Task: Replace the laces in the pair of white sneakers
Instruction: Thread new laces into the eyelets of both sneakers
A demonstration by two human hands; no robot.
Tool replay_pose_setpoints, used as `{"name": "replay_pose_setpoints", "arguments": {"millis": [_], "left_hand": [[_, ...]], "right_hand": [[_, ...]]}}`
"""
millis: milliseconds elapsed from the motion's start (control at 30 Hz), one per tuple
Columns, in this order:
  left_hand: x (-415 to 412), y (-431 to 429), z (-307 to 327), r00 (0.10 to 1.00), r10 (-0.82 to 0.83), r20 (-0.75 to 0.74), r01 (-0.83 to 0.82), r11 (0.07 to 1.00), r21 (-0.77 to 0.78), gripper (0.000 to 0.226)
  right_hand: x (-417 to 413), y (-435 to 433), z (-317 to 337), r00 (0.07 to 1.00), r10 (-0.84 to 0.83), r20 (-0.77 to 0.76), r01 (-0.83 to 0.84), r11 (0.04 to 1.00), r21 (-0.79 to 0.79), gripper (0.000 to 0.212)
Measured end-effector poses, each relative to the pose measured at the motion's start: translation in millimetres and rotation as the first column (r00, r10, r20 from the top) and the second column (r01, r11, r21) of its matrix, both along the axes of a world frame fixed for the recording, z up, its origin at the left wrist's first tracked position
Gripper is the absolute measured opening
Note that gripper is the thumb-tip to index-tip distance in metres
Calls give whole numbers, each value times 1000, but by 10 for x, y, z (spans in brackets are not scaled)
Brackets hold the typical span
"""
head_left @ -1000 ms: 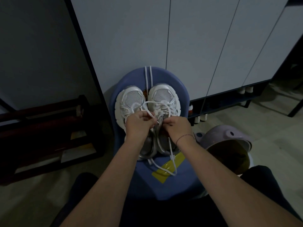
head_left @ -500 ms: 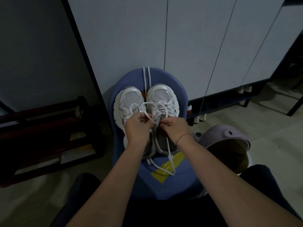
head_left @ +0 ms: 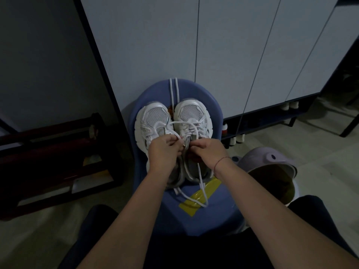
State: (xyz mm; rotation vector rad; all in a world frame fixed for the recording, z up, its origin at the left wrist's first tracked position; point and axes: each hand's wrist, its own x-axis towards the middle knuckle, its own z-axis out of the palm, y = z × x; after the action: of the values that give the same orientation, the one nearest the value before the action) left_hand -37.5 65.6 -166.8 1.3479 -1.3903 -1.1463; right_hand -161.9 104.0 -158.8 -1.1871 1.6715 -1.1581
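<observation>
At frame centre my left grip [head_left: 165,151] and right grip [head_left: 208,152] each pinch the thin white cord lace [head_left: 181,122] above two white mesh sneakers [head_left: 191,113] on a blue plastic stool [head_left: 213,220].

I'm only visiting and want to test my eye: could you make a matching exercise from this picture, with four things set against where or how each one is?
Things:
1. yellow strip
2. lilac tub
3. right sneaker
4. left hand

Places or states:
A. pinches a white lace
B. stuck on the seat of the blue chair
C. laces already crossed over it
D. stands to the right of the chair

Pairs: 1-B, 2-D, 3-C, 4-A
</observation>
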Motion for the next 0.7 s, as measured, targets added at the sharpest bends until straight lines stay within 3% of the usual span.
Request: {"name": "replay_pose_setpoints", "arguments": {"millis": [133,267,433,567,700], "left_hand": [[17,-11,43,998,-45,44,45,999,0,9],[-8,-21,38,990,-91,103,93,995,-18,9],[2,-22,17,964,-102,245,128,988,-89,12],[-22,4,11,933,-61,355,130,976,-176,13],[-17,-15,-48,962,-47,270,85,988,-131,16]], "right_hand": [[-9,-16,-3,1000,15,18,-15,1000,18,20],[-44,-53,-58,961,35,-275,-39,999,-7,17],[-24,-47,-40,902,21,-431,-48,998,-51,15],[-57,-33,-27,827,33,-561,-36,999,5,16],[-136,74,52,731,153,-665,-46,983,176,18]]}}
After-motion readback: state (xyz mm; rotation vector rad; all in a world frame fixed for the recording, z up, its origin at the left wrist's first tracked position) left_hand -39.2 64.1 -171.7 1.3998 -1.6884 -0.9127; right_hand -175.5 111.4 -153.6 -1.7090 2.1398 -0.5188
